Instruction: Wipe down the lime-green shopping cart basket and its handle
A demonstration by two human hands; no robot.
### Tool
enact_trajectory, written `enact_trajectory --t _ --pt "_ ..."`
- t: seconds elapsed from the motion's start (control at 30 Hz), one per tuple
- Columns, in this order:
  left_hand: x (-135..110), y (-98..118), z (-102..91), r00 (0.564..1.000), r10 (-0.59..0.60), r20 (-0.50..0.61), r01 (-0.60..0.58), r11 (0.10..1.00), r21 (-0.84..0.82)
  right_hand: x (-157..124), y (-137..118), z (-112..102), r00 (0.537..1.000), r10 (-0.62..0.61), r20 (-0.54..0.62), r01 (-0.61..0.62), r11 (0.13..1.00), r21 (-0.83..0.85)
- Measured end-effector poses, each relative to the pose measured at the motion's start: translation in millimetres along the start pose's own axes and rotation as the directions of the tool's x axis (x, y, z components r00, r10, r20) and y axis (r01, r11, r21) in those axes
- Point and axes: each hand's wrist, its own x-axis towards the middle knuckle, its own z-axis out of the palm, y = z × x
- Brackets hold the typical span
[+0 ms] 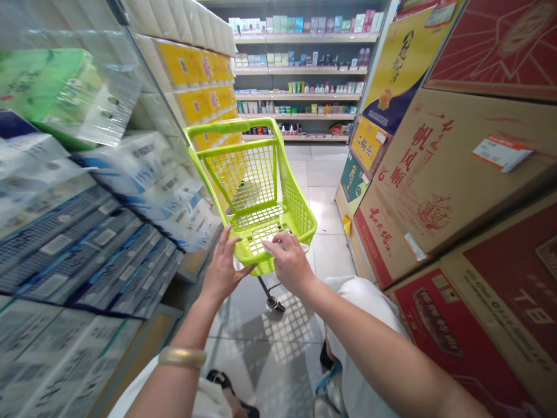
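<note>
A lime-green plastic shopping cart (300,203) stands in the aisle, its basket holding nothing that I can see. My left hand (221,267) grips the near left corner of the basket, fingers at the side and thumb along the front. Over the near rim, to the right, my right hand (289,261) is curled with its thumb and forefinger pointing left. Beside its knuckles shows a pale sliver that I cannot make out. The palm side of the right hand is hidden. Below the basket, one caster wheel (275,305) rests on the floor.
Stacked tissue packs (152,174) line the left side, a green pack (56,87) jutting out on top. Large cardboard cartons (435,174) rise on the right. Shelves (304,72) of small boxes and bottles close the far end. Pale tiles (322,174) run between.
</note>
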Motion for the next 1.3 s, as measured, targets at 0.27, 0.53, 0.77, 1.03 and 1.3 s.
enact_trajectory --t 0.27,0.53,0.77,1.03,1.3 --pt "-2.9 9.9 1.3 1.000 0.008 -0.016 -0.009 0.999 -0.031 -5.5 8.8 -8.6 0.999 -0.003 -0.040 0.004 0.999 0.039" --pt "-6.4 11.6 1.9 0.999 0.020 -0.037 -0.021 0.999 -0.040 -7.7 18.1 -16.3 0.997 0.055 -0.049 -0.054 0.998 0.019" --pt "-9.0 16.7 2.6 1.000 0.000 -0.026 -0.001 0.999 -0.053 -6.6 43.3 -33.3 0.910 0.310 -0.275 -0.322 0.947 0.002" --pt "-12.3 16.4 2.5 0.999 -0.007 -0.042 0.004 0.997 -0.075 -25.5 -13.8 0.2 0.995 0.056 -0.080 -0.051 0.997 0.065" --pt "-19.6 22.2 -2.6 1.000 -0.019 -0.022 0.017 0.998 -0.064 -15.4 38.2 -35.4 0.916 0.298 -0.270 -0.300 0.953 0.034"
